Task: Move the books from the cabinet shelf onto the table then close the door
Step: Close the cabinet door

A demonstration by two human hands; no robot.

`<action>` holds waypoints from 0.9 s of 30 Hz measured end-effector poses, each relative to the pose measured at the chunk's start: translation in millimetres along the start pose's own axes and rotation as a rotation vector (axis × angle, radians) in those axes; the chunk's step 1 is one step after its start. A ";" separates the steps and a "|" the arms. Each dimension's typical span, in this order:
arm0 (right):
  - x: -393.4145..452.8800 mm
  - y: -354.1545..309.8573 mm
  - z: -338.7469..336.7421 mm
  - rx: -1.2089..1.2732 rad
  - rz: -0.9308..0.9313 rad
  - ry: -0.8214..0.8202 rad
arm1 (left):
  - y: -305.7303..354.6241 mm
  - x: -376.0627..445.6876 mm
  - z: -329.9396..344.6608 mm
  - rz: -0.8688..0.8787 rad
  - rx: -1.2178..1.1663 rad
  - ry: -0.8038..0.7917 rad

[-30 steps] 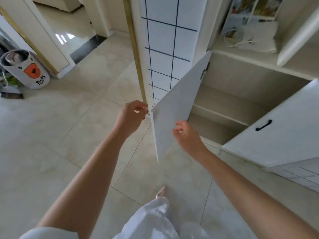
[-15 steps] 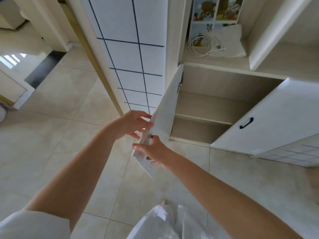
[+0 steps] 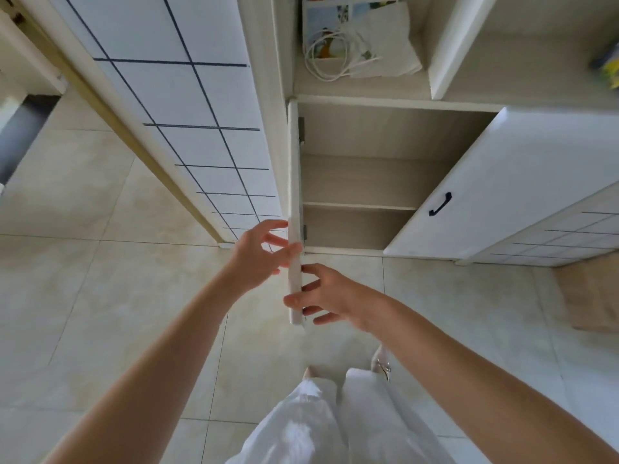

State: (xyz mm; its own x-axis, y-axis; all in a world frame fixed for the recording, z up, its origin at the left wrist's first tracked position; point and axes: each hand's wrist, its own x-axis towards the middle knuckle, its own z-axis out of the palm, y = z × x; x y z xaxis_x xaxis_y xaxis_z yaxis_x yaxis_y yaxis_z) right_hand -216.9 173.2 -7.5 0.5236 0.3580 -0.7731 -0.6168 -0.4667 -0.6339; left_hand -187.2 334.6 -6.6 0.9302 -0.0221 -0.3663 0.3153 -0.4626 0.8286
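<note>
My left hand (image 3: 259, 254) lies spread against the outer face of the left door (image 3: 295, 209), fingers straight. My right hand (image 3: 326, 296) is spread too, thumb and fingertips touching the door's free edge and inner side. The door stands edge-on to me, swung out from the cabinet (image 3: 395, 105). Behind it the shelf (image 3: 358, 205) is bare (I see no books there). The right door (image 3: 522, 182), with its black handle (image 3: 440, 204), stands open too.

White cabinet door (image 3: 295, 209) seen edge-on, standing open, cabinet shelf (image 3: 358, 206) bare
</note>
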 end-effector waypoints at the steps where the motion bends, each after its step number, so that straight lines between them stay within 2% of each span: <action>1: -4.9 5.4 -11.6 0.011 0.000 -0.010 | 1.7 0.9 10.7 0.019 0.023 0.025; 4: -20.0 19.0 -50.2 -0.007 -0.013 -0.023 | 6.1 3.0 46.0 0.162 0.138 0.138; 7: -36.7 28.8 -94.1 -0.106 -0.043 -0.020 | 15.5 8.5 86.6 0.399 0.287 0.333; 10: -48.8 38.9 -142.1 -0.162 -0.077 -0.045 | 29.5 26.8 125.8 0.623 0.375 0.416; 14: -56.3 36.1 -202.6 -0.311 -0.143 -0.111 | 46.1 52.3 164.6 0.649 0.434 0.429; 18: -58.2 28.7 -270.0 -0.537 -0.211 -0.052 | 75.3 82.4 197.2 0.620 0.555 0.473; 20: -55.2 25.6 -293.5 -0.670 -0.208 0.086 | 87.5 98.6 206.5 0.612 0.602 0.504; 23: -52.1 22.6 -306.5 -0.817 -0.174 0.434 | 104.0 125.3 213.6 0.664 0.753 0.574; 25: -40.6 36.4 -302.2 -1.023 -0.305 0.799 | 114.0 144.9 211.4 0.713 0.882 0.629; 27: -25.5 53.2 -301.8 -1.095 -0.467 1.014 | 122.0 165.4 205.4 0.781 0.953 0.655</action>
State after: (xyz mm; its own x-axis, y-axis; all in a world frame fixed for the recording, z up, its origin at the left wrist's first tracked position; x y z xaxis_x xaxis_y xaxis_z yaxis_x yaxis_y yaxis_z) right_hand -85.7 -104.8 -14.4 0.9800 0.1700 0.1035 0.1828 -0.9744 -0.1307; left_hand -33.4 92.4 -53.1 0.8053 -0.2599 0.5328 -0.3214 -0.9466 0.0240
